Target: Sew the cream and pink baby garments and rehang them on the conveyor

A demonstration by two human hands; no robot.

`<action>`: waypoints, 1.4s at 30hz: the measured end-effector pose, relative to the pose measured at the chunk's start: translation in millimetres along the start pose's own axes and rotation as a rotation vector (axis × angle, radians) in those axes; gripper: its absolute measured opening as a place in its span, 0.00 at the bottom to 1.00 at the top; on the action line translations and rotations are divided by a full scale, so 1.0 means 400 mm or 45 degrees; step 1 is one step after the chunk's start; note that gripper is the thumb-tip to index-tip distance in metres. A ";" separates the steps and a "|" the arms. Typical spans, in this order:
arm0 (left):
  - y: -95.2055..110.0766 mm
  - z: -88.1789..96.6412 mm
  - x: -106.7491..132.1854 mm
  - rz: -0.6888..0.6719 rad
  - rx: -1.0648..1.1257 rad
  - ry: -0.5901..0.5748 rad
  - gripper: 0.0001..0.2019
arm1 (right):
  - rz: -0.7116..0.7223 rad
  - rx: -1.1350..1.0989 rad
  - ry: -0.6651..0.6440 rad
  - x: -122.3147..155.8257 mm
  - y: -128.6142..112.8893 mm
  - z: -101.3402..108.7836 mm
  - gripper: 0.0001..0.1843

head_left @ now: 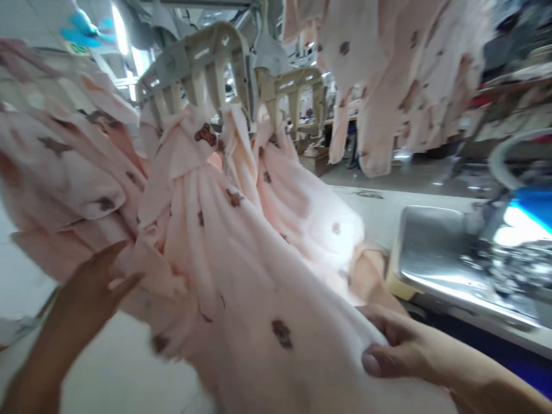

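A pale pink garment piece with small brown bear prints hangs from a beige multi-slot clamp hanger and stretches toward me at a slant. My right hand grips its right edge, thumb on top and fingers under the fabric. On the left, my left hand reaches to the ruffled pink cloth; its thumb and fingers are apart at the fabric, and the hand is slightly blurred. Behind, a second beige hanger carries another pink printed piece.
More pink printed pieces hang at the left, and others hang overhead at the right. A sewing machine with a shiny metal plate stands on the right of the white tabletop. A blue fan is at upper left.
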State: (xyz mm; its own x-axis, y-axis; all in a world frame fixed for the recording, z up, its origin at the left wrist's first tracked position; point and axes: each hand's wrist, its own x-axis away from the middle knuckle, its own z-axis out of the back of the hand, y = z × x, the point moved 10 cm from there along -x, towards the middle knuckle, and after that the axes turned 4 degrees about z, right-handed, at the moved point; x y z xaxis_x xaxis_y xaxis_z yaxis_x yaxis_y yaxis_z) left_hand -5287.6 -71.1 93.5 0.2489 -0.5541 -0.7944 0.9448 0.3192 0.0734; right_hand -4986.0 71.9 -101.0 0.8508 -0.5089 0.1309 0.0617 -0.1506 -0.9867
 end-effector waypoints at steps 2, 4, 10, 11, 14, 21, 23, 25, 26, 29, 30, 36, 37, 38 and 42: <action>0.265 -0.058 0.029 -0.511 0.233 0.035 0.25 | 0.037 0.152 0.111 0.042 -0.034 0.039 0.24; 0.538 -0.087 0.131 -1.090 0.505 0.022 0.25 | 0.100 0.229 0.142 0.056 -0.044 0.046 0.21; 0.870 -0.226 0.232 -1.332 0.708 -0.303 0.08 | 0.197 0.185 0.379 0.127 0.041 0.135 0.12; 0.867 -0.211 0.207 -1.275 0.858 -0.259 0.09 | 0.225 0.169 0.476 0.154 0.044 0.163 0.11; 0.839 -0.143 0.136 -1.108 1.260 -0.179 0.09 | 0.376 0.259 0.762 0.249 -0.001 0.231 0.09; 0.976 -0.084 0.266 -1.419 1.141 0.130 0.10 | 0.430 0.853 1.845 0.455 -0.119 0.357 0.11; 1.024 -0.166 0.272 -1.420 1.032 0.038 0.13 | 0.402 0.905 1.989 0.469 -0.115 0.376 0.12; 1.044 -0.246 0.246 -1.404 0.967 -0.070 0.15 | 0.410 0.987 2.078 0.481 -0.116 0.382 0.11; 1.043 -0.279 0.224 -1.384 0.952 -0.114 0.16 | 0.441 1.038 2.147 0.495 -0.120 0.375 0.10; 1.018 -0.329 0.156 -1.309 0.918 -0.181 0.18 | 0.772 1.221 2.286 0.534 -0.150 0.302 0.08; 1.010 -0.323 0.144 -1.314 0.920 -0.173 0.18 | 0.925 1.213 2.214 0.529 -0.155 0.274 0.08; 0.993 -0.166 0.162 -1.449 0.896 -0.069 0.08 | 0.874 0.327 1.357 0.326 -0.047 0.231 0.25; 0.990 -0.148 0.159 -1.426 0.826 -0.010 0.08 | 0.802 0.204 1.350 0.311 -0.019 0.235 0.23; 0.987 -0.138 0.151 -1.376 0.763 0.043 0.08 | 0.756 0.121 1.379 0.308 0.002 0.242 0.23; 1.004 -0.195 0.139 -1.232 0.741 -0.111 0.07 | 0.767 0.217 1.563 0.360 -0.001 0.269 0.24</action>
State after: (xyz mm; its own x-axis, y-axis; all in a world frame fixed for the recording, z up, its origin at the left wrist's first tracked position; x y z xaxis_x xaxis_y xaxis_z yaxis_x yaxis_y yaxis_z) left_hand -4910.9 86.4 31.9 -0.6481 -0.4329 -0.6266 0.6981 -0.6665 -0.2616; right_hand -4807.5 89.9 -92.2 -0.2282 -0.8858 -0.4041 -0.0104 0.4173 -0.9087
